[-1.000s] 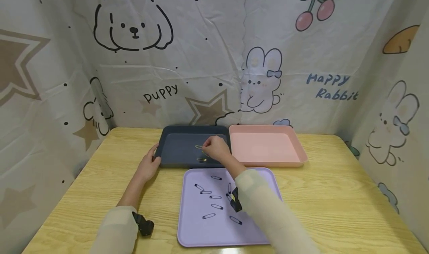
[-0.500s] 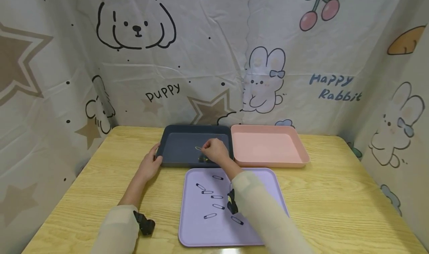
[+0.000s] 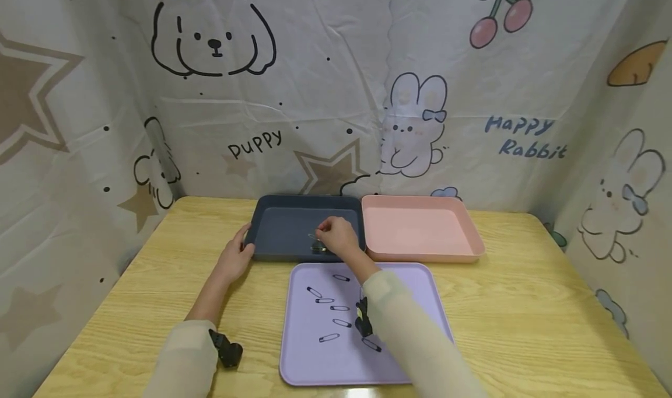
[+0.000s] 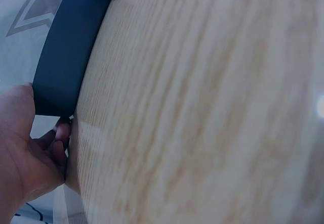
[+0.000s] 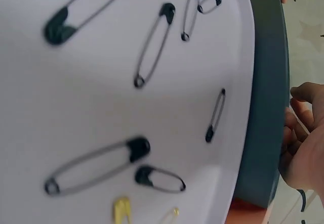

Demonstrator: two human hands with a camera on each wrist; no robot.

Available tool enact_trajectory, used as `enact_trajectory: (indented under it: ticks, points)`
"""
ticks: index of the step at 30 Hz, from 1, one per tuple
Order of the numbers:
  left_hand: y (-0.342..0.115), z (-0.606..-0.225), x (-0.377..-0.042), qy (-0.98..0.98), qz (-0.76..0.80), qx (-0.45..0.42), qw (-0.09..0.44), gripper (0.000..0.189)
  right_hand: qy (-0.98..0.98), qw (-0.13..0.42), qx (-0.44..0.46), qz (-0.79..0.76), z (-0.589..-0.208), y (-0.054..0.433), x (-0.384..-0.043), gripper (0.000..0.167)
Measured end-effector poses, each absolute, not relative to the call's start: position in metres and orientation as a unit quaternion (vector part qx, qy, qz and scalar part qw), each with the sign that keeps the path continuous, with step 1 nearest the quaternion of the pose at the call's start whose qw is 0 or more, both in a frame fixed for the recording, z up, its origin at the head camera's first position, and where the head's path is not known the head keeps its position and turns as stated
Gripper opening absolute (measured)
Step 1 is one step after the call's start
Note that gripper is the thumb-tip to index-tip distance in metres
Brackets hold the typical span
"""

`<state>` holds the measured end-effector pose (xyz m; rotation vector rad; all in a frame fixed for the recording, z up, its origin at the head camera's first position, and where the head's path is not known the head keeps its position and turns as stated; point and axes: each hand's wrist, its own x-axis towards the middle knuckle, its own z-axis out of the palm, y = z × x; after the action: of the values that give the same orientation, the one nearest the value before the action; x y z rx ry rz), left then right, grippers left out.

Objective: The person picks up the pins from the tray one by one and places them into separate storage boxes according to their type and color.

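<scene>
In the head view my right hand point(image 3: 338, 234) is low over the right part of a dark blue tray point(image 3: 283, 214), thumb and fingertips pinched together. A thin safety pin point(image 3: 311, 235) shows faintly at those fingertips. Just below lies a yellow safety pin point(image 3: 318, 248) in the same tray; others under the hand are hidden. My left hand point(image 3: 235, 258) holds the tray's left end, thumb at the front corner. In the left wrist view its fingers bend round that end of the tray point(image 4: 71, 47). The right wrist view shows my right hand point(image 5: 309, 143) beyond the tray's front wall.
A lilac tray point(image 3: 315, 369) in front carries several black-headed safety pins point(image 3: 339, 309). Yellow pins point(image 5: 121, 211) show on it in the right wrist view. A pink tray point(image 3: 420, 229) adjoins the dark one on the right. A patterned curtain point(image 3: 325, 94) hangs behind the wooden table point(image 3: 525, 304).
The yellow pin at my right fingertips has sunk slightly and shows fainter against the tray floor. My left hand keeps its place on the tray; the head view has shifted a little.
</scene>
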<state>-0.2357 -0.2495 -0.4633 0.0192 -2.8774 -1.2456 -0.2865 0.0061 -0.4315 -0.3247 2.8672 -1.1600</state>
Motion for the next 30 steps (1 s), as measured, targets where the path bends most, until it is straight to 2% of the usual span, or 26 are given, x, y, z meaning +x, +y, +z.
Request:
enact_trajectory:
  ticks: [14, 30]
  points:
    - [-0.252, -0.464, -0.232, -0.912, -0.409, 0.013, -0.006, 0.059, 0.924, 0.019, -0.135, -0.358, -0.414, 0.021, -0.285, 0.021]
    - [-0.249, -0.464, -0.237, -0.916, -0.4, -0.003, 0.01, 0.058, 0.91, 0.006, -0.165, -0.381, -0.409, 0.046, -0.273, 0.02]
